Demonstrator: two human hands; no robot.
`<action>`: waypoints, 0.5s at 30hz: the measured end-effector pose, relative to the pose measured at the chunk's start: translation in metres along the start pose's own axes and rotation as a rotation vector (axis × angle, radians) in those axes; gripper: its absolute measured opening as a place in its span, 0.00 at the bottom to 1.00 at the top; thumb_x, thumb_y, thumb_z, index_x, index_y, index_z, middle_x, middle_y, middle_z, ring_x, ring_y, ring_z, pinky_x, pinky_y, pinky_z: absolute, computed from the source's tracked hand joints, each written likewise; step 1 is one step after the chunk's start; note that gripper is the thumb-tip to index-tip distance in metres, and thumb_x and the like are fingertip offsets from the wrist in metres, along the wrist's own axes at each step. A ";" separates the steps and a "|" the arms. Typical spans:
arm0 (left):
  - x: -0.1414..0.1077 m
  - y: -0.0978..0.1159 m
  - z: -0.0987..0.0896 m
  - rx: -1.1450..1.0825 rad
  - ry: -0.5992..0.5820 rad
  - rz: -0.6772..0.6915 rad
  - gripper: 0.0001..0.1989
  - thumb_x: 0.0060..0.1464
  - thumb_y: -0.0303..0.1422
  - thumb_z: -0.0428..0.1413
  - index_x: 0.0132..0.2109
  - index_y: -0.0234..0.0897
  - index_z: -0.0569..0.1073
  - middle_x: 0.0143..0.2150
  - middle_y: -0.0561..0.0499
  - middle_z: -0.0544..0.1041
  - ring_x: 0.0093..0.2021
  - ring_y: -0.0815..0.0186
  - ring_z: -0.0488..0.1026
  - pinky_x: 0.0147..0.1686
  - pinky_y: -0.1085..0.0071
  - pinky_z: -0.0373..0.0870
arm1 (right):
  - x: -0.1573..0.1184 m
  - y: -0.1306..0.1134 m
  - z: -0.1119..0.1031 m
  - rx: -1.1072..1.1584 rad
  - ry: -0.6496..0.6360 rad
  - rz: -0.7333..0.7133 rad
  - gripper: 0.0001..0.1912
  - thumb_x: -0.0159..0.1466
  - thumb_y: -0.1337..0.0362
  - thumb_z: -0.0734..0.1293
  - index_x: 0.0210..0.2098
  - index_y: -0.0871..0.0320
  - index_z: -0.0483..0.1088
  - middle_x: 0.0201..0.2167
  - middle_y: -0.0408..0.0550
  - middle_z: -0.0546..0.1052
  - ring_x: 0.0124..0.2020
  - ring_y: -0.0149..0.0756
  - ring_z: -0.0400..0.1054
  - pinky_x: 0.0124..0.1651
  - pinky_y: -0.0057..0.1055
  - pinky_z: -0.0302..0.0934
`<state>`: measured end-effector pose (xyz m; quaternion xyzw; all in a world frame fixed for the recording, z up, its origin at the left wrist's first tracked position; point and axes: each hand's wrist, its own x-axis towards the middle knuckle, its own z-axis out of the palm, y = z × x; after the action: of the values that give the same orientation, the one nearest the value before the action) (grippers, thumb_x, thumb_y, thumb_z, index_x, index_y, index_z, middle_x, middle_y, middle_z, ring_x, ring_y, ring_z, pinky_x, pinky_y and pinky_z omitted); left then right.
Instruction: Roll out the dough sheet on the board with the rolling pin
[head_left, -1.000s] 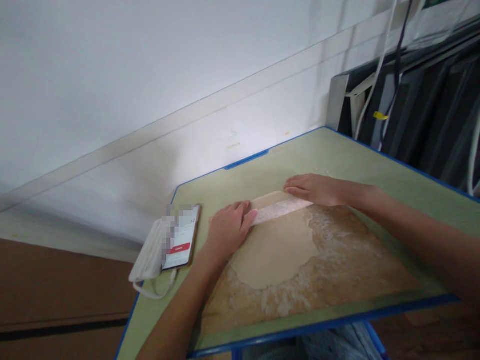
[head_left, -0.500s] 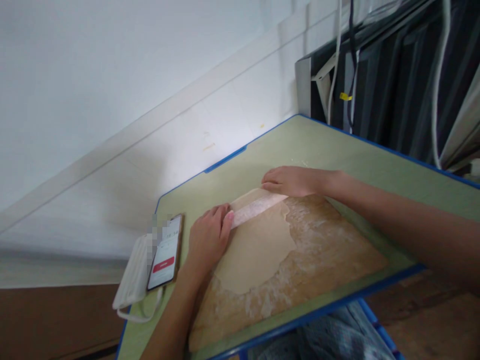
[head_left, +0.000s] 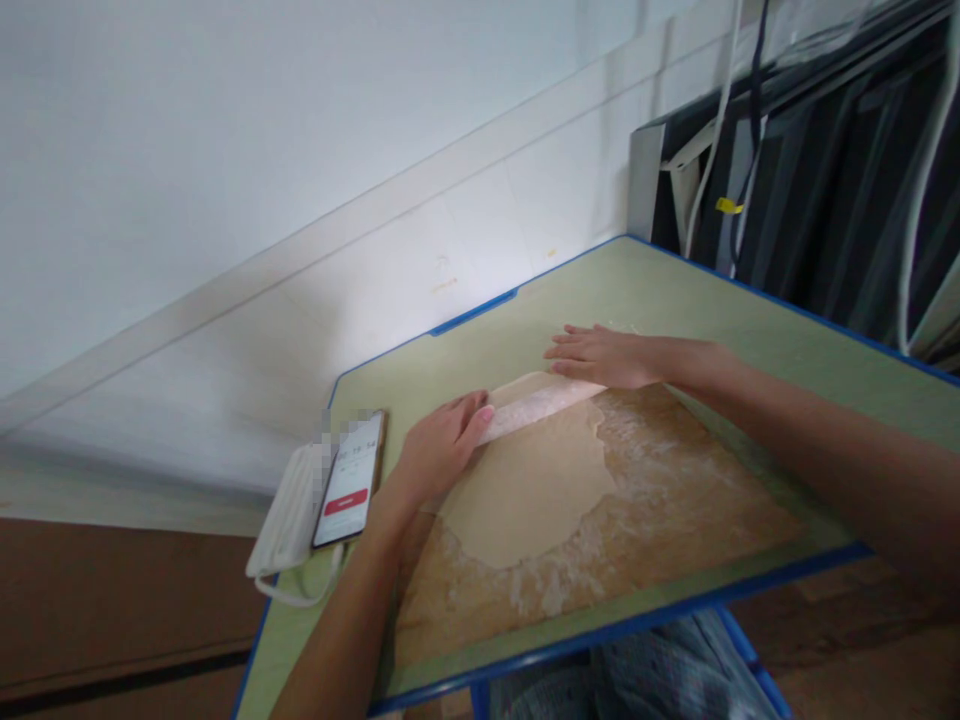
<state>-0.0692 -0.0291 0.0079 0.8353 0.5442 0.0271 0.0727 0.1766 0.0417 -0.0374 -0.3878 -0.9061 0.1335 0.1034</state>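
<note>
A pale, floured rolling pin [head_left: 536,408] lies across the far part of a thin sheet of dough [head_left: 532,490]. The dough is spread on a floured wooden board [head_left: 675,490] and has an uneven edge. Around the pin's left end my left hand [head_left: 448,435] is closed, thumb on the near side and fingers over the far side. At the other end, my right hand [head_left: 604,355] rests with its palm on the pin, fingers stretched out and apart. Both ends of the pin are hidden under the hands.
The green table [head_left: 675,290] has a blue edge and stands against a white wall [head_left: 375,270]. Left of the board lie a phone [head_left: 352,480] with a lit screen and a white face mask [head_left: 289,515]. Cables [head_left: 724,140] hang at the back right beside dark panels [head_left: 832,190].
The fingers of my right hand have straightened and spread over the pin. My left hand still holds the other end. The camera view has shifted, so everything sits farther right.
</note>
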 end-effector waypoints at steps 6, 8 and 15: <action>-0.002 0.003 0.002 0.068 0.031 -0.019 0.21 0.61 0.40 0.35 0.50 0.38 0.66 0.50 0.48 0.71 0.50 0.63 0.67 0.50 0.68 0.60 | -0.002 -0.006 -0.005 0.041 -0.020 0.005 0.21 0.65 0.55 0.48 0.43 0.53 0.68 0.50 0.51 0.69 0.54 0.47 0.57 0.52 0.51 0.50; -0.001 0.002 0.004 0.081 0.031 -0.016 0.21 0.61 0.40 0.34 0.50 0.37 0.66 0.50 0.48 0.71 0.50 0.63 0.67 0.49 0.68 0.61 | -0.002 -0.008 -0.007 0.055 -0.025 0.008 0.21 0.65 0.56 0.48 0.42 0.54 0.68 0.48 0.51 0.70 0.53 0.46 0.59 0.51 0.49 0.51; -0.002 0.002 0.005 0.091 0.067 -0.005 0.22 0.61 0.39 0.35 0.50 0.35 0.67 0.50 0.46 0.71 0.49 0.62 0.68 0.49 0.66 0.61 | -0.002 -0.012 -0.010 0.077 -0.004 -0.032 0.23 0.66 0.56 0.46 0.40 0.57 0.69 0.44 0.54 0.72 0.46 0.41 0.64 0.48 0.39 0.55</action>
<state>-0.0675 -0.0322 0.0035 0.8350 0.5492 0.0302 0.0166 0.1729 0.0339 -0.0246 -0.3689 -0.9066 0.1672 0.1186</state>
